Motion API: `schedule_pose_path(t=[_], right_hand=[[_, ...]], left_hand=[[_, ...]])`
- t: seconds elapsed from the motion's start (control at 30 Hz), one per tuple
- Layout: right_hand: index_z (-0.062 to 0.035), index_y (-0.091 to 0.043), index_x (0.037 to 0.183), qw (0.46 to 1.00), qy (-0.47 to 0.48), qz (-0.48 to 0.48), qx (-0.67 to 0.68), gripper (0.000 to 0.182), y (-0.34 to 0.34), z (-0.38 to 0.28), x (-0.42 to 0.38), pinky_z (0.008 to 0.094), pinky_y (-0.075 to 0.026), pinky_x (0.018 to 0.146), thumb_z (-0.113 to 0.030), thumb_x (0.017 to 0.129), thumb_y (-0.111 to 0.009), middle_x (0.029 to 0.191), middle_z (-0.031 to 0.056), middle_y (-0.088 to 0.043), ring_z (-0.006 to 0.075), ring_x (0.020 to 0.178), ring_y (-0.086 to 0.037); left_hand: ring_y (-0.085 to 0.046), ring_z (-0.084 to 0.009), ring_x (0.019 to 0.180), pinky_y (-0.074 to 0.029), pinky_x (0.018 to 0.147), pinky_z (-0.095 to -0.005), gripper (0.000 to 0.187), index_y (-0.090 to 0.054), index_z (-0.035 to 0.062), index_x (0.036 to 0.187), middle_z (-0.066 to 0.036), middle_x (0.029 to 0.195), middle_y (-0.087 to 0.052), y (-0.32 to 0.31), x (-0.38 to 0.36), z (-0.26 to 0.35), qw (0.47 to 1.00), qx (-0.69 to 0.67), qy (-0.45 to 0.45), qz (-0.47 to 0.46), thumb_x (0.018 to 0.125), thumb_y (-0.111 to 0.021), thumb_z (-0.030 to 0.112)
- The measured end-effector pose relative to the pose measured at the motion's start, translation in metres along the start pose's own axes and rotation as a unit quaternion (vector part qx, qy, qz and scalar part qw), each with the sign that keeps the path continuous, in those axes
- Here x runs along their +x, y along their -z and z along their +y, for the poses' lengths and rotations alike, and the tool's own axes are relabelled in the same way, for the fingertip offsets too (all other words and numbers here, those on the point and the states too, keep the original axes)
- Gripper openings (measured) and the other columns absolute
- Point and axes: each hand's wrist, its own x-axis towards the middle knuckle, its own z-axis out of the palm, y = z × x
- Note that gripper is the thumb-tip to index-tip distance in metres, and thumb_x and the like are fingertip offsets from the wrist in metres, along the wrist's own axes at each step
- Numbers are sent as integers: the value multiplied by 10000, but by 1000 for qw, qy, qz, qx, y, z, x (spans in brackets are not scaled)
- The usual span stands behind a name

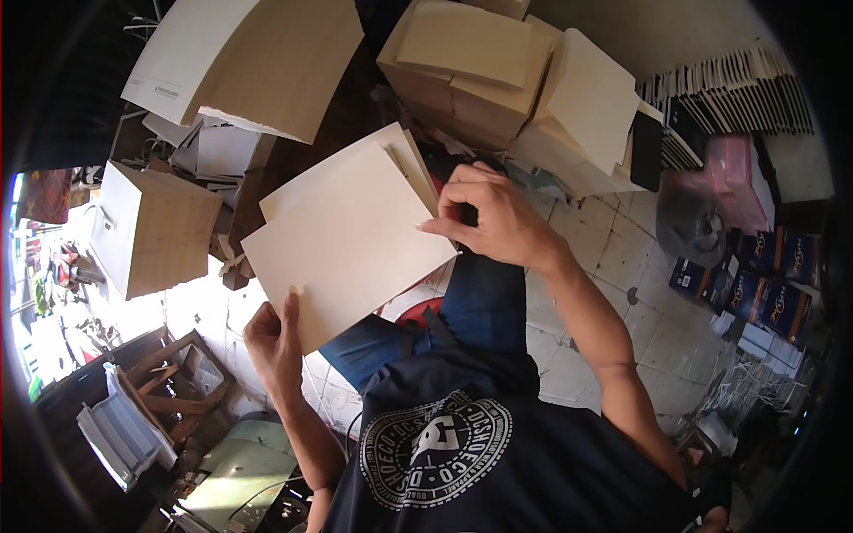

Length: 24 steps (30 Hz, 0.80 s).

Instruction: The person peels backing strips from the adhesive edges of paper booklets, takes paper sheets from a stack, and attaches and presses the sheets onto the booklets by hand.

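Observation:
A pale cream sheet of paper (346, 240) lies tilted above my lap, with more sheets (409, 160) under it, their edges showing at the far side. My left hand (277, 336) grips the near left corner, thumb on top and fingers folded below. At the right edge, my right hand (493, 218) is closed in a pinch, its thumb tip over the sheet. The fingertips overlap the paper edge, and what they hold, if anything, cannot be made out.
Tall paper stacks stand ahead: one at upper left (258, 67), one at upper centre (462, 53), one beside it (586, 107) with a black phone (646, 151) at its edge. Another stack (169, 226) is on the left. Dark blue boxes (755, 284) sit at right, over a tiled floor (586, 258).

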Motion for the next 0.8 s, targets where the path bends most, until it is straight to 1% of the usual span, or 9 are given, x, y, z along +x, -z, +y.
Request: schedule_pose_path(t=[0.13, 0.17, 0.27, 0.3, 0.4, 0.5, 0.6, 0.7, 0.8], right_hand=[[-56, -697, 804, 986, 21, -60, -154, 350, 23, -17, -21, 352, -416, 849, -358, 705, -844, 881, 34, -647, 203, 876, -575], [-76, -724, 850, 985, 22, -72, -153, 374, 23, -19, -24, 342, -401, 875, -382, 670, -841, 879, 14, -650, 179, 911, -570], [-80, -719, 841, 977, 46, -97, -182, 334, 19, -24, -26, 331, -399, 864, -356, 687, -828, 871, 2, -649, 172, 897, -571], [-82, -718, 811, 976, 61, -80, -193, 291, 15, -24, -26, 326, -397, 855, -329, 697, -819, 838, -14, -647, 165, 878, -572], [-73, -708, 758, 970, 60, -85, -218, 256, 10, -26, -21, 333, -408, 831, -300, 706, -814, 775, -5, -639, 174, 820, -579], [-60, -695, 716, 977, 93, -57, -181, 240, 5, -16, -21, 341, -420, 792, -273, 716, -806, 728, 21, -630, 195, 759, -580], [-53, -689, 703, 980, 98, -68, -158, 231, 9, -20, -17, 348, -426, 761, -254, 725, -800, 705, 51, -627, 216, 729, -580], [-51, -701, 703, 980, 97, -78, -156, 211, 9, -20, -15, 347, -426, 753, -236, 728, -799, 696, 60, -627, 222, 734, -583], [-48, -720, 717, 981, 80, -92, -148, 191, 9, -23, -13, 349, -427, 746, -222, 732, -797, 688, 64, -628, 226, 743, -589]], left_hand=[[-469, -8, 593, -345, 524, -190, 302, -661, -29, 783, 25, 677, -619, 2, 1, -2, 1000, 17, -2, -4, 951, -690, 220], [-469, -7, 593, -345, 524, -190, 301, -663, -30, 785, 25, 677, -620, 1, 1, -2, 1000, 18, -3, -5, 952, -689, 220], [-462, -7, 589, -343, 521, -192, 305, -665, -33, 784, 30, 668, -613, -1, 0, 1, 1000, 15, -7, -7, 954, -685, 219], [-459, -6, 587, -342, 520, -193, 307, -665, -33, 781, 31, 663, -610, -1, -1, 2, 1000, 13, -9, -5, 955, -683, 219], [-430, -7, 578, -323, 510, -203, 319, -657, -33, 762, 41, 637, -583, 0, -1, 0, 999, 40, -10, -4, 956, -678, 219], [-395, -10, 564, -296, 496, -220, 347, -632, -31, 727, 48, 604, -548, 1, -1, 1, 998, 67, -12, 2, 951, -679, 229], [-364, -17, 537, -271, 475, -239, 391, -595, -31, 677, 48, 557, -507, 2, -1, -2, 997, 77, -10, 11, 939, -691, 243], [-330, -31, 510, -247, 454, -265, 458, -549, -31, 615, 32, 504, -450, 2, -2, 6, 989, 144, -14, 30, 918, -711, 272], [-300, -47, 497, -226, 442, -289, 505, -518, -33, 580, 14, 477, -399, 9, 0, 7, 978, 209, 1, 25, 898, -727, 298]])
